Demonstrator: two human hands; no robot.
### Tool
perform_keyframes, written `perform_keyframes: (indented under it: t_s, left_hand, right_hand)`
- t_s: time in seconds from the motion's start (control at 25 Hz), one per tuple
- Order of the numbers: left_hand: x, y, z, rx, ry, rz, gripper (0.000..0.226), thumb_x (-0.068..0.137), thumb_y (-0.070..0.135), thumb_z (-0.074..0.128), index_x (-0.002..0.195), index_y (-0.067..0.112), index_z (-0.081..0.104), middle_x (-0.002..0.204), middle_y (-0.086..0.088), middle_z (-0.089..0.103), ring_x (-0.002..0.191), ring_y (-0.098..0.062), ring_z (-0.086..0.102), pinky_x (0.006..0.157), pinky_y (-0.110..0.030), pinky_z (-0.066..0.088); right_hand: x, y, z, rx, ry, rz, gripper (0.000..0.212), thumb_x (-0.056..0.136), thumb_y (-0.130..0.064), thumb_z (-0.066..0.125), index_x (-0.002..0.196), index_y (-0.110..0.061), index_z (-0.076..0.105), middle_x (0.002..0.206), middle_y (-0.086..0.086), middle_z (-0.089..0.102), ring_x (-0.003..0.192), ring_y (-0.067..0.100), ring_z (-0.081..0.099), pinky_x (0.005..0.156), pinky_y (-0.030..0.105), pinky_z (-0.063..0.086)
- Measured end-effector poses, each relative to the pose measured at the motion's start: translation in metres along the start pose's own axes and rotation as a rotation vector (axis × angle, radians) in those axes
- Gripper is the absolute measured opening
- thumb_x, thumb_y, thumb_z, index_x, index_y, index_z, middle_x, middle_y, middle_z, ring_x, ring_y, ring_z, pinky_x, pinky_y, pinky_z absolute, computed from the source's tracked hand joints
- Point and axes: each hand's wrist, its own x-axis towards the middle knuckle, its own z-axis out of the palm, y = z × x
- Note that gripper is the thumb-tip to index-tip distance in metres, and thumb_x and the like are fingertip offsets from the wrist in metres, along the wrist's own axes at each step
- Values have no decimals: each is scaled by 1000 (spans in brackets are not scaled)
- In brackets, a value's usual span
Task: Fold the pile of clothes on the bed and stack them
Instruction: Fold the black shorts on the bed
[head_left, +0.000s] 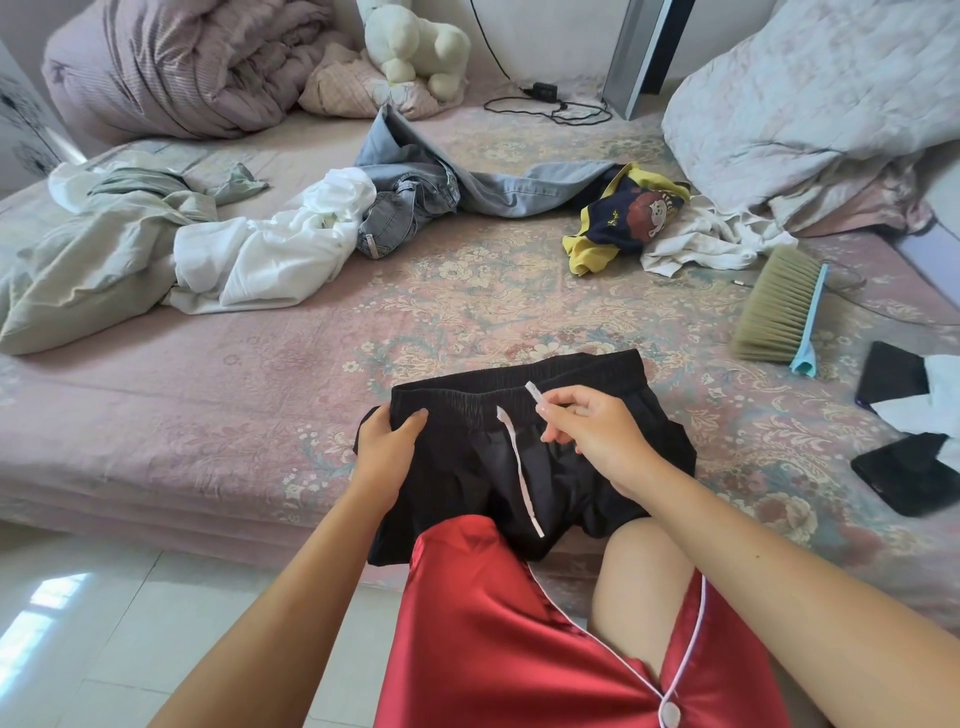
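Note:
Black shorts (550, 488) with an elastic waistband lie at the bed's near edge, partly over my red-clad knee. My left hand (387, 447) grips the waistband's left end. My right hand (592, 431) pinches one white drawstring end (535, 392) above the shorts; the other drawstring (519, 473) trails down the front. Farther back lie unfolded clothes: a pale green garment (104, 249), a white garment (270, 249), light blue jeans (431, 187), a navy and yellow printed shirt (623, 218) and a white crumpled cloth (701, 244).
A bed brush (784, 312) lies at the right, with two black phones (893, 374) (909, 473) and white paper near the bed's right edge. A rolled quilt (171, 62), plush toy (415, 41), charger cable (550, 104) and pillows (821, 93) sit at the back. White tiled floor (104, 623) lies below left.

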Motion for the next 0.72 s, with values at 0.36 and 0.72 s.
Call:
perform_keyframes:
  t_s: [0.36, 0.72]
  left_hand:
    - [3, -2, 0, 1, -5, -25, 16, 93, 13, 59, 108, 13, 65, 97, -3, 70, 87, -15, 67, 71, -26, 54]
    - [2, 9, -2, 9, -47, 3, 12, 92, 14, 60, 103, 17, 64, 92, 0, 70, 78, -11, 67, 60, -19, 52]
  right_hand:
    - [-2, -12, -19, 6, -109, -98, 17, 98, -23, 50, 101, -15, 66, 70, -4, 62, 75, -8, 60, 72, 8, 42]
    - [48, -12, -49, -620, 143, -286, 29, 94, -18, 55, 124, -18, 59, 127, 0, 52, 120, 18, 46, 95, 24, 37]
